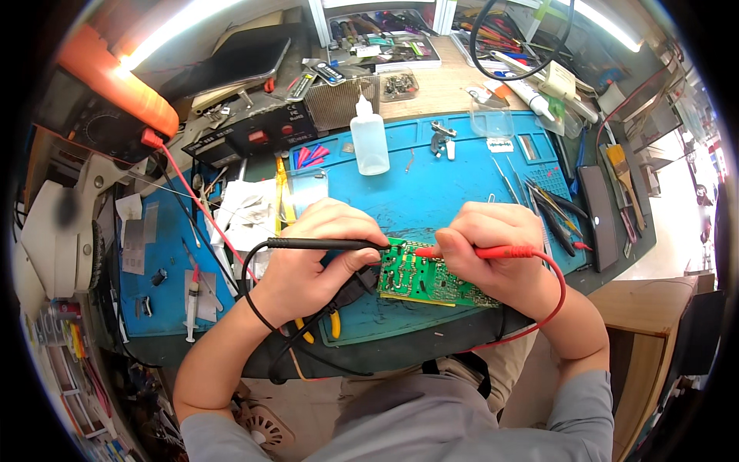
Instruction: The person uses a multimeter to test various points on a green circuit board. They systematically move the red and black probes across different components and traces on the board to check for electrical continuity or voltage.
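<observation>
A green circuit board [419,279] lies on the blue work mat [412,196] near the front edge of the bench. My left hand [323,250] is closed around a black test probe [323,243], its front end reaching the board's upper left part. From the other side, my right hand [496,250] grips a red test probe [504,252] that points left at the board's upper edge. Whether either tip touches the board is too small to tell. A red lead runs from the orange multimeter [115,96] at the far left. My right hand covers the board's upper right part.
A translucent squeeze bottle [370,142] stands behind the board. Yellow-handled pliers [335,323] lie under my left wrist. Tweezers and cutters [550,219] are at the right, a syringe [192,304] at the left. Black cable loops over the bench's front edge.
</observation>
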Tool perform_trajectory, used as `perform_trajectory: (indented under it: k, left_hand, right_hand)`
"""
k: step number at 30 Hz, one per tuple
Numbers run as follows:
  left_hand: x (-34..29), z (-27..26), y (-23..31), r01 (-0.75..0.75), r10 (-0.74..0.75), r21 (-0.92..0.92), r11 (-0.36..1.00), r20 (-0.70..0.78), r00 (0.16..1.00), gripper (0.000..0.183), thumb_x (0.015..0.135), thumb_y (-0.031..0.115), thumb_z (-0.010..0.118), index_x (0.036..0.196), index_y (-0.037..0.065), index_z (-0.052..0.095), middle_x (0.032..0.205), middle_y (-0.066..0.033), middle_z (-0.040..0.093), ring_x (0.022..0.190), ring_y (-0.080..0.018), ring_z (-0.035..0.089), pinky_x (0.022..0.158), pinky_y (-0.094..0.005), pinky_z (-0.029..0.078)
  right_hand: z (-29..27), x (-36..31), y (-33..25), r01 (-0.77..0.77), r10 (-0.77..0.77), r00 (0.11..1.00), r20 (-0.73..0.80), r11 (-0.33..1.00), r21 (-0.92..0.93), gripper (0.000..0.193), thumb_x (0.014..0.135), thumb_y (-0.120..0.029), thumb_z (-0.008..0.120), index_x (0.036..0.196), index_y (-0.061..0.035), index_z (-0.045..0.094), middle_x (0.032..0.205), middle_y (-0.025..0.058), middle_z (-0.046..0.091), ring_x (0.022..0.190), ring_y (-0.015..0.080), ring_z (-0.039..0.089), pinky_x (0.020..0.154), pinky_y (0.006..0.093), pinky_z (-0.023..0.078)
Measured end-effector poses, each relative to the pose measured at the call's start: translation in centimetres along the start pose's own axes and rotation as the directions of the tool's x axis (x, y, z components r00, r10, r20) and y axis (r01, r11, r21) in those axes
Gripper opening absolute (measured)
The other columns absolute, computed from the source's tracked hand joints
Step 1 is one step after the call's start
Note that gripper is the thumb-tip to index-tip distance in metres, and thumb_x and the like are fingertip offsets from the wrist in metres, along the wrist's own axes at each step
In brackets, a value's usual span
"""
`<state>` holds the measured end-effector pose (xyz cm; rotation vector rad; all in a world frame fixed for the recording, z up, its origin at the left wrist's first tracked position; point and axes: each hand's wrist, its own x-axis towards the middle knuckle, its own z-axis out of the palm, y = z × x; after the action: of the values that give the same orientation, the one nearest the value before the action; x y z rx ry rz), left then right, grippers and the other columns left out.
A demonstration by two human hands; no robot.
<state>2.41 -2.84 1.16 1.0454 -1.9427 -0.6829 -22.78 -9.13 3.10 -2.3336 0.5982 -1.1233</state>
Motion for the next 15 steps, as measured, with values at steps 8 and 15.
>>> perform_trajectory:
  k: [8, 15]
  left_hand:
    - [0.02, -0.28, 0.21, -0.012, 0.012, 0.027, 1.0, 0.001, 1.0, 0.017, 0.09, 0.016, 0.077, 0.101, 0.005, 0.071, 0.099, -0.0071, 0.073, 0.092, -0.0269, 0.066, 0.085, -0.0385, 0.049]
    - [-0.04, -0.22, 0.2, 0.019, -0.019, 0.01, 1.0, 0.002, 1.0, 0.019, 0.094, 0.022, 0.074, 0.1, 0.004, 0.072, 0.098, -0.0087, 0.073, 0.094, -0.0265, 0.065, 0.088, -0.0389, 0.048]
  right_hand:
    - [0.49, 0.01, 0.02, 0.013, -0.013, 1.0, -0.026, 1.0, -0.002, 0.023, 0.084, -0.008, 0.08, 0.069, -0.007, 0.063, 0.061, 0.0046, 0.056, 0.048, 0.0211, 0.055, 0.044, 0.0338, 0.041]
    - [0.5, 0.06, 0.07, 0.017, -0.017, 1.0, -0.025, 1.0, -0.003, 0.023, 0.084, -0.008, 0.08, 0.069, -0.0072, 0.063, 0.061, 0.0045, 0.056, 0.048, 0.021, 0.055, 0.044, 0.0337, 0.041]
